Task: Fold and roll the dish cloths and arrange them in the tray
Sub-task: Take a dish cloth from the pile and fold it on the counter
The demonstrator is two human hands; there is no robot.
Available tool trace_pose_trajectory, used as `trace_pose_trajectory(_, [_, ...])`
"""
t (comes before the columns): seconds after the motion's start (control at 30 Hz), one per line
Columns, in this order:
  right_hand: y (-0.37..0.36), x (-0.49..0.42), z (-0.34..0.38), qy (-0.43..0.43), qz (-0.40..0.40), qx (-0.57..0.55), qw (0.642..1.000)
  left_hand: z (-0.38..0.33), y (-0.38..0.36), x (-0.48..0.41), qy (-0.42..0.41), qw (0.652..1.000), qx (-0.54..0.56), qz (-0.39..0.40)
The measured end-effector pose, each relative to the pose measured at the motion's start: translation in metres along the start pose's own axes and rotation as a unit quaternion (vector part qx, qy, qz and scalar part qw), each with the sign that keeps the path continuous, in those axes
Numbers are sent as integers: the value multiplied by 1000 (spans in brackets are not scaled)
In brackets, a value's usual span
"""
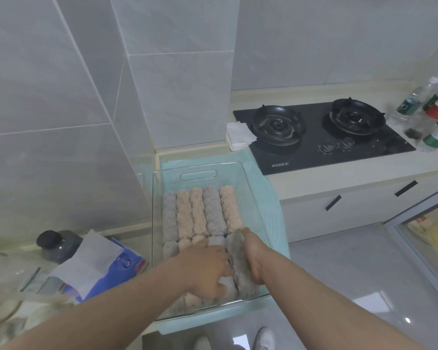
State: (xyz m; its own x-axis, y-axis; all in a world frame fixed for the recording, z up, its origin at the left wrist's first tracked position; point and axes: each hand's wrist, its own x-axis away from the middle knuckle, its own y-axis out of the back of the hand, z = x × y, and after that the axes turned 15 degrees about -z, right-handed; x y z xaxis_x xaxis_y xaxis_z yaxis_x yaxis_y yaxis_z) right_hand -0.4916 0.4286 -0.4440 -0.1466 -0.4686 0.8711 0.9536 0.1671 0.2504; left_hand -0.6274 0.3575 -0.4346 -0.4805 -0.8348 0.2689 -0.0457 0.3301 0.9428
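A clear plastic tray (253, 188) sits on a pale green mat at the counter's front edge. Its far row holds several rolled dish cloths (202, 210), grey and pink, lying side by side. A near row of rolls lies partly under my hands. My left hand (208, 269) rests on the near rolls with its fingers spread and curled down over them. My right hand (253, 251) lies along the right side of a grey rolled cloth (240, 263), fingers straight, pressing it against its neighbours.
A black two-burner gas hob (319, 132) lies to the right, with folded white paper (238, 136) at its left edge and several bottles (433, 114) at far right. A dark jar (53, 243) and a blue tissue pack (106, 269) sit left of the tray.
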Motion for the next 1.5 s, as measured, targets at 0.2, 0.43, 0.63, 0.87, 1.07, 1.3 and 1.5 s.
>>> trace_pose_trajectory(0.2, [-11,2,-4,69,0,113,991,13,12,42,117,989,68,-60])
trace_pose_trajectory(0.43, [-26,-17,-13,124,-21,216,968,12,17,64,166,964,153,-140])
trace_pose_trajectory(0.63, [-14,32,-3,235,-38,427,872,18,16,70,179,974,69,-123])
trace_pose_trajectory(0.87, [-6,26,-11,269,-23,490,829,12,11,74,153,984,-38,-79])
trace_pose_trajectory(1.07, [-2,21,-18,252,-24,443,860,6,12,71,147,986,-54,-52])
trace_pose_trajectory(1.3, [11,37,-8,478,-6,586,655,5,5,47,137,990,3,43])
trace_pose_trajectory(1.5, [9,33,12,437,140,697,550,-3,5,32,115,987,9,109])
